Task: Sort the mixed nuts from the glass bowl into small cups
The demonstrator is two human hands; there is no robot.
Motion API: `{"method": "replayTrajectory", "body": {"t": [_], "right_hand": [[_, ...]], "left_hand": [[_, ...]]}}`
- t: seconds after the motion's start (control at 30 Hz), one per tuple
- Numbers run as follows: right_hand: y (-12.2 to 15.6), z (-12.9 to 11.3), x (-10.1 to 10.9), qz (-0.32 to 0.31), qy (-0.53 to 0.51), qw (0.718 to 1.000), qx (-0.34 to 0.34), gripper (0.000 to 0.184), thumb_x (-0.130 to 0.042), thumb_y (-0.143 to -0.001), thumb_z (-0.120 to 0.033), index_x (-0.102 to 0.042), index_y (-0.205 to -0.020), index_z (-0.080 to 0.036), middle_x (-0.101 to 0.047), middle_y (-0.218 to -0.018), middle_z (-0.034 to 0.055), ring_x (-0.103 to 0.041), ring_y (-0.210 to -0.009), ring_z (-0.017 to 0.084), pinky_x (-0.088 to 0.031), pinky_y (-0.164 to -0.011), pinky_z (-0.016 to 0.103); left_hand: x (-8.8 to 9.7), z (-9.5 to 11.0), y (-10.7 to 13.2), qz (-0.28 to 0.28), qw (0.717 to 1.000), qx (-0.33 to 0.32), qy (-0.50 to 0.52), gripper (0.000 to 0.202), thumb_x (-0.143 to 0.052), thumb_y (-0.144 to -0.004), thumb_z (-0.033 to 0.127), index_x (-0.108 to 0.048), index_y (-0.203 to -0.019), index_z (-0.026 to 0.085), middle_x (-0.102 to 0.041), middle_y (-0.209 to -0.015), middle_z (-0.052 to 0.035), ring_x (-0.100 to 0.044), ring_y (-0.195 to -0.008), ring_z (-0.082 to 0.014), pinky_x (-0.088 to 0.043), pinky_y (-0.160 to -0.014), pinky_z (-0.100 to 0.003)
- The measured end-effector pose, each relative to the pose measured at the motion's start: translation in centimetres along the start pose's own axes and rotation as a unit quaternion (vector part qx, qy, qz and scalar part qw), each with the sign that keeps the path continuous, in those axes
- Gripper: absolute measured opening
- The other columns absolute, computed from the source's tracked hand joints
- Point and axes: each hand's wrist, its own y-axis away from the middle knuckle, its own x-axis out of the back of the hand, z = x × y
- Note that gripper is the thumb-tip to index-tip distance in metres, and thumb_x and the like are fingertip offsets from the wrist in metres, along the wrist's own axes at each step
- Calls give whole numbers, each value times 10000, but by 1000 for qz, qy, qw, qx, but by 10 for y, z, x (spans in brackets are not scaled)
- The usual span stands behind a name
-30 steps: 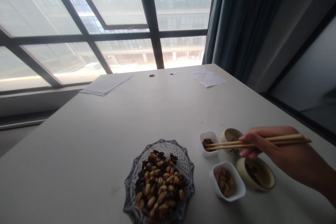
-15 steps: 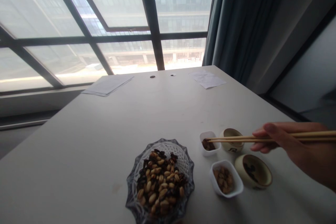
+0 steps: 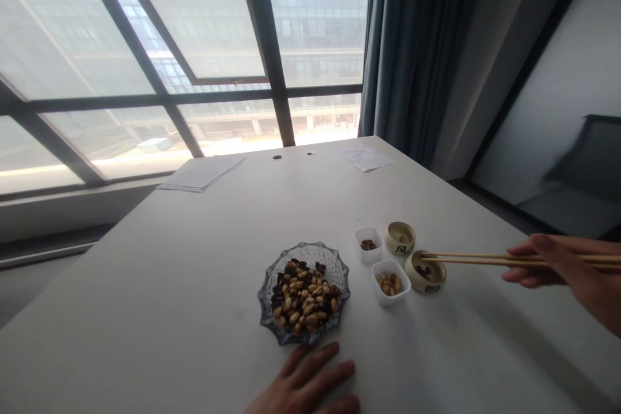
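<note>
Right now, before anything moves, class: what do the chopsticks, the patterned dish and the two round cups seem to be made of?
The chopsticks look like bamboo or pale wood, matte and straw-coloured. The patterned dish looks like pressed glass: see-through grey with facets catching the light. The two cups seem to be glazed ceramic, with smooth cream surfaces and a dark painted mark on one, though the glaze is hard to judge from here.

Cut-glass dish (image 3: 266, 301): smoky blue, diamond-patterned. Nuts (image 3: 303, 301): tan, mixed with near-black pieces. Cream cups (image 3: 400, 236): brown-rimmed, one with dark glyph. Square tubs (image 3: 361, 252): white. Chopsticks (image 3: 466, 255): pale bamboo. Curtain (image 3: 412, 58): dark teal.
</note>
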Motion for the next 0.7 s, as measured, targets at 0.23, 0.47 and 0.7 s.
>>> {"method": "replayTrajectory", "body": {"t": [0.23, 0.47, 0.7], "right_hand": [[13, -17, 3, -11, -34, 999, 11, 547, -775, -767, -673, -801, -880, -138, -787, -715, 147, -786, -617, 272, -657, -590, 245], [54, -36, -78, -116, -177, 966, 149, 404, -724, -891, -563, -791, -885, -165, -788, -719, 103, -781, -630, 264, -676, -616, 353], [71, -44, -181, -263, -174, 925, 214, 410, -614, -980, -546, -754, -857, -180, -794, -782, 88, -783, -703, 225, -649, -667, 305]], "left_hand": [[23, 10, -9, -68, 985, 78, 136, 571, -673, -966, 397, -494, -1502, 312, -472, -1602, -36, -410, -1491, -317, -340, -1231, -486], [33, 13, -14, -112, 964, 113, 215, 645, -680, -915, 400, -474, -1520, 315, -416, -1637, -35, -330, -1528, -368, -245, -1255, -562], [27, 14, -9, -97, 962, 110, 230, 587, -552, -999, 516, -459, -1539, 306, -386, -1654, -42, -284, -1550, -354, -179, -1269, -566]]}}
